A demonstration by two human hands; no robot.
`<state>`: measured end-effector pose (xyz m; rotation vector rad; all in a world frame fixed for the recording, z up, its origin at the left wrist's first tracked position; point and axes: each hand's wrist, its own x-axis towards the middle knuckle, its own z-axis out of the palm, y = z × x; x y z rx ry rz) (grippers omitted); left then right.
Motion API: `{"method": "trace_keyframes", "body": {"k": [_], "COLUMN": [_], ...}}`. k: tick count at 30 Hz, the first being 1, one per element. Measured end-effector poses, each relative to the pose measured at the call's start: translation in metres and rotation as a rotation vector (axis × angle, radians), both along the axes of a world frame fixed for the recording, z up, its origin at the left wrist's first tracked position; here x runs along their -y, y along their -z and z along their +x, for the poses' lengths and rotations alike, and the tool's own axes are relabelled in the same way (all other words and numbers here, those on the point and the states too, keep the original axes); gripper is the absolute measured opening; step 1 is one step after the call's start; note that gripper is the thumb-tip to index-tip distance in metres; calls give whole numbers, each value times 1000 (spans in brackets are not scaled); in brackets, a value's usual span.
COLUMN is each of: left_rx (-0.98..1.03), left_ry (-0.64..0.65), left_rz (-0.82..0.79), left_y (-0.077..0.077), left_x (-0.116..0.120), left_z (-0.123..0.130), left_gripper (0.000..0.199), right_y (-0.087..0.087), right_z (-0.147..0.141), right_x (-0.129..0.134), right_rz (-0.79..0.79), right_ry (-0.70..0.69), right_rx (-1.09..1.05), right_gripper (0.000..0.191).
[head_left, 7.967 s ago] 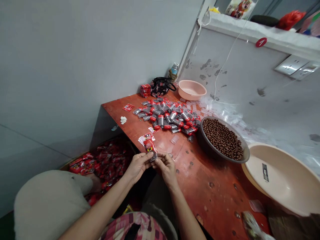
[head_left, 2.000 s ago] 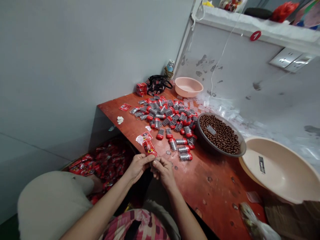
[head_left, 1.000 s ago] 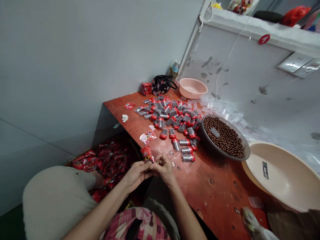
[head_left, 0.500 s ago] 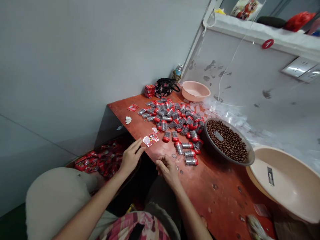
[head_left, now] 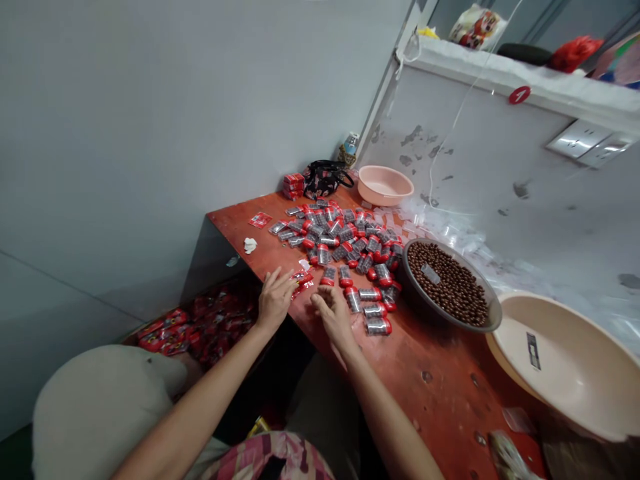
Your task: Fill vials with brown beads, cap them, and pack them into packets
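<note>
Left fingers (head_left: 278,285) at red packets (head_left: 305,285), near red-capped containers (head_left: 329,275)

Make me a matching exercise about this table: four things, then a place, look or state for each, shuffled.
Things:
1. Small bottles
2. Grey bowl
3. Handbag
4. Red packets near the table edge

Descriptions:
A. Beside stacked red boxes
B. By the left hand's fingertips
C. Filled with brown balls
D. Clear, with red caps

Pairs: 1-D; 2-C; 3-A; 4-B
</note>
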<state>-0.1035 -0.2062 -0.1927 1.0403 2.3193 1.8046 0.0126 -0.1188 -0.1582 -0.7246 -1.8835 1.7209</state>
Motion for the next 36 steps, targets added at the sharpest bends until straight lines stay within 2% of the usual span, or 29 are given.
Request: {"method": "trace_keyframes", "body": {"k": [2,5,8,10,13,17,19,20,22,26,28,30,33,36], "left_rx": [65,211,589,842,1017,1136,1189,1203,1194,1153,1178,1214,1273,1340], "left_ry": [45,99,96,194,389,442,443,433,374,196,117,67,33,-25], "left_rz": [79,132,135,98,48,91,131,154,195,219,252,299,357,426], "left_y": [-9,-19,-21,-19,-18,-18,-18,-18,-17,-16,-15,-15,-14,-12], "left_x": [5,18,34,43,49,47,46,46,46,49,50,51,50,48], "left_z": [13,29,33,31,32,39,44,45,47,45,44,43,43,43], "left_gripper": [22,27,38,34,24,21,21,20,19,19,19,19,18,13], "right_y": [1,2,-1,-6,-14,-21,-23,-24,-26,-29,-28,-24,-17,-11], "right_z": [-12,-21,-15,-8,-2,-4,-7,-9,-13,-25,-30,-32,-33,-31], "right_x": [-4,-7,-9,-11,-15,-18,-20,-22,-30,-63,-81,-94,-105,-106], "right_rz": [-123,-261,-315,-331,-320,-208,-94,16,287,872,1197,1425,1548,1476], "right_ry": [16,-30,-190,-346,-497,-601,-657,-674,-668,-518,-513,-555,-566,-462], "right_rx": [-57,-106,-81,-26,40,82,110,128,163,270,402,501,552,499], "right_gripper": [37,33,33,35,34,25,25,25,25,27,34,36,38,38]}}
